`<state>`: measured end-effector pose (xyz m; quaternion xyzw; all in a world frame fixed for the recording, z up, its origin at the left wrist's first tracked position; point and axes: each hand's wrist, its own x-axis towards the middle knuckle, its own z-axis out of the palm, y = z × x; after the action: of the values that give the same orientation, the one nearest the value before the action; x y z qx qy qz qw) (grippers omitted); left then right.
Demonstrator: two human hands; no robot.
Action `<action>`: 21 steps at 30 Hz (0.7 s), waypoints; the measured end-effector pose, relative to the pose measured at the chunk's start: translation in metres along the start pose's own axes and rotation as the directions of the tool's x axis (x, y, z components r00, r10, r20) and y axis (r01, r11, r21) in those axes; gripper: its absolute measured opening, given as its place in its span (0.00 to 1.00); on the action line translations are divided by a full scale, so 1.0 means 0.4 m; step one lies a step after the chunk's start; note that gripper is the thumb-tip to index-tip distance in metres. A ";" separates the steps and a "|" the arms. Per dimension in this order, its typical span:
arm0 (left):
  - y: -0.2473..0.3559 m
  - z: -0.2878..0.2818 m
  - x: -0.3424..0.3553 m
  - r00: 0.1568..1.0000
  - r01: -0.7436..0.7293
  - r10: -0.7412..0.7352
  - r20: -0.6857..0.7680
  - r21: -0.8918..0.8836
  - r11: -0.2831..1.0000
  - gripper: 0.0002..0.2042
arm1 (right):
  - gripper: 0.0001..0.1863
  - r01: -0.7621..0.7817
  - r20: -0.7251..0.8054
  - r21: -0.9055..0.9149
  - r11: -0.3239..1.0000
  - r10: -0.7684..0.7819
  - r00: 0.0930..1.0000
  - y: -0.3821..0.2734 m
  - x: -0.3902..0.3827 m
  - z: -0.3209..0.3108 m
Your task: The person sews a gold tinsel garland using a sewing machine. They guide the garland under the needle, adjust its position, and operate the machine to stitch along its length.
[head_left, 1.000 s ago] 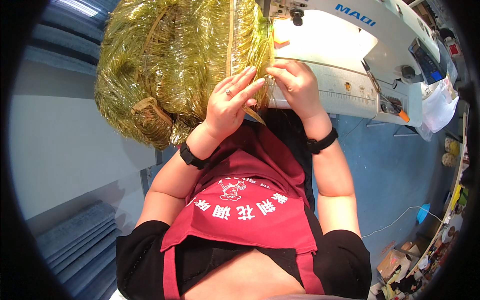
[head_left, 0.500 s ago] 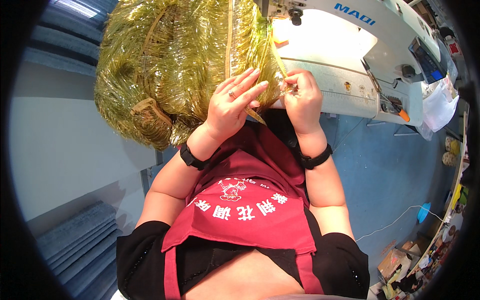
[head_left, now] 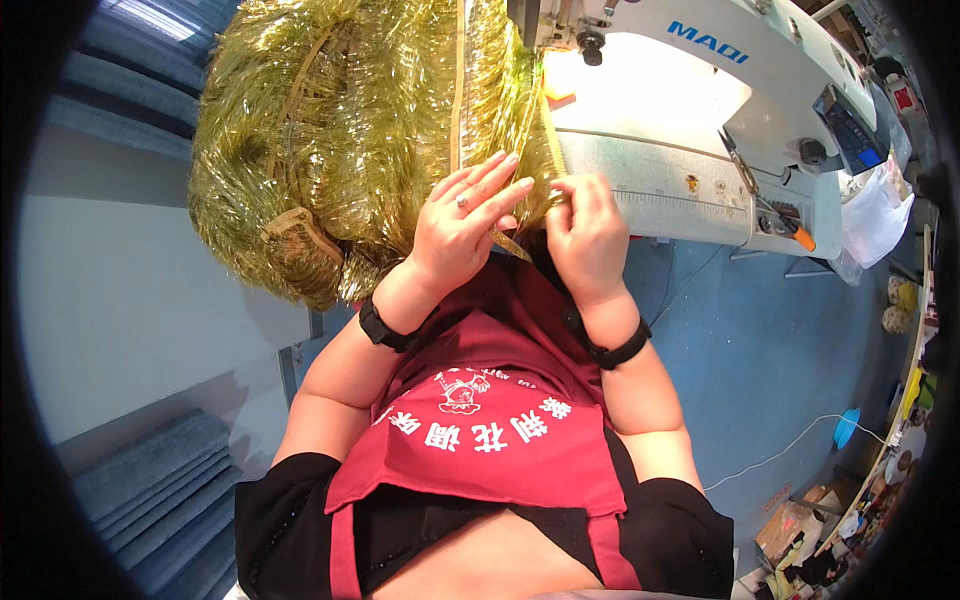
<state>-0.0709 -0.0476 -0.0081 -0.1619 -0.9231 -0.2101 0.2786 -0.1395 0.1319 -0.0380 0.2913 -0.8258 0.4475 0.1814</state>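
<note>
Tinsel fringe [head_left: 370, 130], gold-green, filled the upper left of the head view, heaped left of the sewing machine [head_left: 690, 70]. Its edge tape [head_left: 551, 135] ran lengthwise from the machine's needle end toward the wearer, reaching the right hand [head_left: 588, 240]. Right was the nearer one: thumb and fingers pinched on that tape, slightly blurred. Left hand [head_left: 458, 228] was across the fringe to the left, fingers out straight, unclenched; couldn't tell if it pressed. Ruler-marked worktop [head_left: 650, 180] lay right, orange-handled tool [head_left: 803, 238] farther out.
</note>
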 end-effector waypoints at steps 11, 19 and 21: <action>-0.007 -0.012 -0.001 1.000 -0.020 0.019 0.018 0.011 1.000 0.20 | 0.09 0.314 0.409 0.185 0.931 -0.363 0.837 0.050 -0.060 -0.193; 0.009 -0.007 0.013 0.999 -0.019 0.017 0.050 0.030 0.999 0.22 | 0.10 0.371 0.174 0.000 0.929 -0.365 0.915 0.151 0.088 -0.184; 0.014 -0.006 0.016 0.998 -0.026 0.022 0.060 0.064 0.998 0.22 | 0.12 0.440 0.260 0.023 0.898 -0.431 0.864 0.149 0.099 -0.142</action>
<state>-0.0725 -0.0426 -0.0009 -0.1701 -0.9353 -0.1717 0.2586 -0.2060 0.1930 -0.0232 0.5224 -0.7634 0.3377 0.1738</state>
